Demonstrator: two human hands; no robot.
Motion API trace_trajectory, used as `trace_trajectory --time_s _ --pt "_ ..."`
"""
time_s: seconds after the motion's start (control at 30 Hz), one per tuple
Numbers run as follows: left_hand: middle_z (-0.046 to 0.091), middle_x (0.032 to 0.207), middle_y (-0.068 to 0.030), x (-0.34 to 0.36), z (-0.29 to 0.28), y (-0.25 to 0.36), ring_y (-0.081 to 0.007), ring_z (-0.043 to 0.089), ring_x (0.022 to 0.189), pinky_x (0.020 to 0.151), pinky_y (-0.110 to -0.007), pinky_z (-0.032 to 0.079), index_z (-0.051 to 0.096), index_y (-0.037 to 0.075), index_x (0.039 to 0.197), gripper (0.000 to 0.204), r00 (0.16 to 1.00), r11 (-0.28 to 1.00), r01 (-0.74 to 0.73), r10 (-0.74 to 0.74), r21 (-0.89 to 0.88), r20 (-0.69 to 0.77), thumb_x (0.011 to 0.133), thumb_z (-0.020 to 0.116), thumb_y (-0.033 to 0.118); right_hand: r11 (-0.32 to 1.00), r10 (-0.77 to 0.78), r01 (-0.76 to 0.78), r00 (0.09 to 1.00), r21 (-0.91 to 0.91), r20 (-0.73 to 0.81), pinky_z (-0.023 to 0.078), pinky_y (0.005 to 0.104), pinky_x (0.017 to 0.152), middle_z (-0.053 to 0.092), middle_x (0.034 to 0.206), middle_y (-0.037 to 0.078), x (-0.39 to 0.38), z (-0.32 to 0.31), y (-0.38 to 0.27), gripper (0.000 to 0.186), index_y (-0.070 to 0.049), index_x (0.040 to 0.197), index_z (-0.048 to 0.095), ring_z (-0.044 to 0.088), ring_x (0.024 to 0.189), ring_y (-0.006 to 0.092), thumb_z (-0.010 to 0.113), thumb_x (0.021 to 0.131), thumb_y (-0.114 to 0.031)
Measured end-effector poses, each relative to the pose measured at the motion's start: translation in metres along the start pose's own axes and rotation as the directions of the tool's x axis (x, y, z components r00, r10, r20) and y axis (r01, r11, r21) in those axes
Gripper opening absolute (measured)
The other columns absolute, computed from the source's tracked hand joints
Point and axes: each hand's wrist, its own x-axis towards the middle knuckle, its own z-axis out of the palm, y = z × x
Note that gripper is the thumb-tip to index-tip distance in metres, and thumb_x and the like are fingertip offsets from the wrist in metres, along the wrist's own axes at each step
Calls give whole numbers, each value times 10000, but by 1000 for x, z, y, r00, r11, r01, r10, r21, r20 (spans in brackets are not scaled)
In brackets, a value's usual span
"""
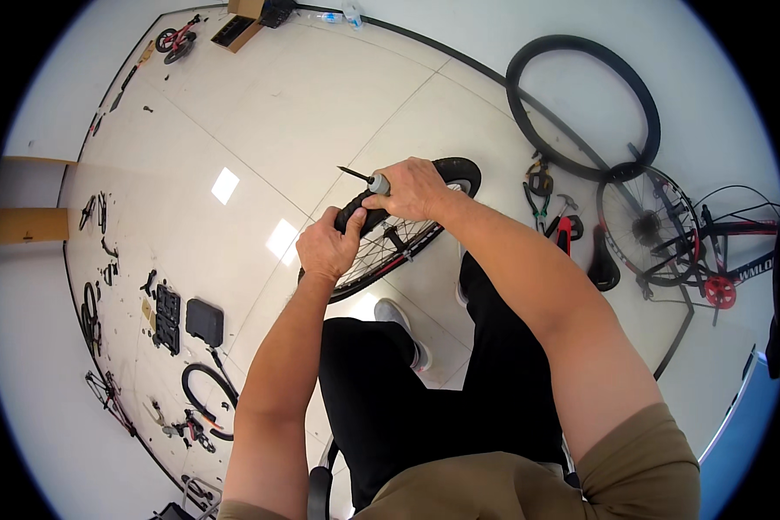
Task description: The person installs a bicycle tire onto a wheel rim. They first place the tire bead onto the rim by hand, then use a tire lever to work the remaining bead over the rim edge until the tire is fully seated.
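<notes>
Bicycle wheel point(397, 238), likely light, seems best held by its grippy tyre point(467, 176), left hand point(328, 249) clasping it, right hand point(414, 189) a screwdriver point(379, 184).

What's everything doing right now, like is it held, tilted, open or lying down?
Left hand: gripping the wheel
Right hand: closed around the screwdriver
Wheel: tilted, held at its tyre
Screwdriver: held, tip pointing left
Large black tyre: without spokes, leaning on the wall
Saddle: lying down
Cardboard box: open
</notes>
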Motion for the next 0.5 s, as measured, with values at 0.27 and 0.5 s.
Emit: trace_trajectory --time_s 0.27,0.5 --pt "718 742 -154 1 -8 -7 -381 710 759 709 -472 553 725 91 947 574 996 999 -34 30 -41 -88 916 625 655 998 -53 54 998 -34 29 525 470 939 755 950 157 2 -11 -11 462 -123 1044 767 700 998 376 710 875 -550" --pt "706 703 -128 10 -53 3 -360 708 718 680 -455 554 730 95 951 543 990 995 -79 71 -59 -118 902 665 632 988 -149 151 986 16 -81 535 466 881 747 884 148 8 -41 -29 393 -134 1019 776 708 913 363 732 878 -497"
